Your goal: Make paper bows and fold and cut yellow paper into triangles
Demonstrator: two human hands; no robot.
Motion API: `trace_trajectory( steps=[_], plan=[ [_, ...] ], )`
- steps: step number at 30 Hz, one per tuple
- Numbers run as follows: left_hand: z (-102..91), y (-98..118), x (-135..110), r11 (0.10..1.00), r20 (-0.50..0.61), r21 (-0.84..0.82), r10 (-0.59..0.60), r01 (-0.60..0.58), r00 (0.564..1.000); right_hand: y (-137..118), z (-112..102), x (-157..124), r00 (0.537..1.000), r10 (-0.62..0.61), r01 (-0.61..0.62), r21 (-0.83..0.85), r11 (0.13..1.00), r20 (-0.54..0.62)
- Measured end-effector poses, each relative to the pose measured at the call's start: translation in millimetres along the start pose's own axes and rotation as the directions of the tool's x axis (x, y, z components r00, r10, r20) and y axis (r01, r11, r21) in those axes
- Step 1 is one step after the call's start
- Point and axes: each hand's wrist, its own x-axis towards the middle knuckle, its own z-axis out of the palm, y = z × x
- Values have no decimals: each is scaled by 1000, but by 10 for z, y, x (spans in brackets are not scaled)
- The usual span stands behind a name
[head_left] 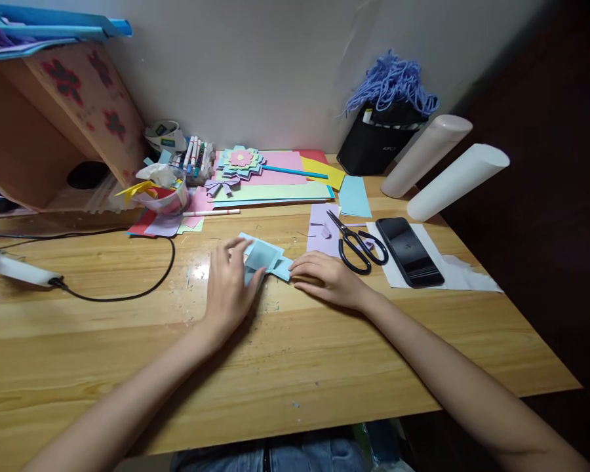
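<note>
Light wood makes up the desk (295, 367), and a plain wall (255, 78) stands behind it. Near the middle of the desk is a piece of blue paper (266, 254), folded, with small blue bits lying around it. The left hand (226, 282) curves around the paper's left side, its thumb and fingers wide apart, with the thumb at the near edge. The right hand (327, 278) is narrow, its fingers close together and their tips at the paper's right corner. I cannot tell if it pinches that corner or just pushes on it. It looks like the folding part of the work, with both hands shaping the paper. I think the next move calls for soft fingers: one hand keeps the paper still, the other presses the fold flat. Scissors (348, 234) lie partly on some purple paper (320, 246), just past the right hand. A phone (410, 252) lies farther right, and a paper flower (240, 159) lies toward the wall.
</note>
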Motion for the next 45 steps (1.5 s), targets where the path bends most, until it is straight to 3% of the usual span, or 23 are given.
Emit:
trace_trajectory(
  steps=[2, 4, 7, 11, 18, 24, 31, 45],
  plan=[
    [0, 49, -39, 978, 96, 39, 199, -203, 975, 5, 33, 5, 999, 43, -43, 18, 999, 3],
    [34, 94, -56, 950, 234, 30, 296, -311, 926, 8, 48, 8, 998, 71, -71, 26, 997, 3],
    [108, 126, -47, 947, 342, 75, 270, -312, 900, -1, 52, 12, 996, 89, -88, 26, 996, -9],
    [153, 109, 4, 930, 384, 115, 283, -349, 879, -15, 50, 15, 995, 103, -102, 44, 994, -20],
    [126, 86, 33, 978, 354, -73, 210, -197, 911, 7, 99, 40, 990, 124, -118, 91, 989, -69],
    [181, 97, 25, 976, 287, -179, 172, -123, 942, -9, 110, 90, 969, 209, -207, 33, 978, -135],
    [229, 70, 30, 976, 159, -120, 198, -180, 967, 24, 155, 102, 938, 306, -306, 24, 952, -163],
    [296, 80, 56, 988, 145, -61, 147, -139, 978, 70, 148, 156, 933, 339, -342, -1, 940, -123]
  ],
)
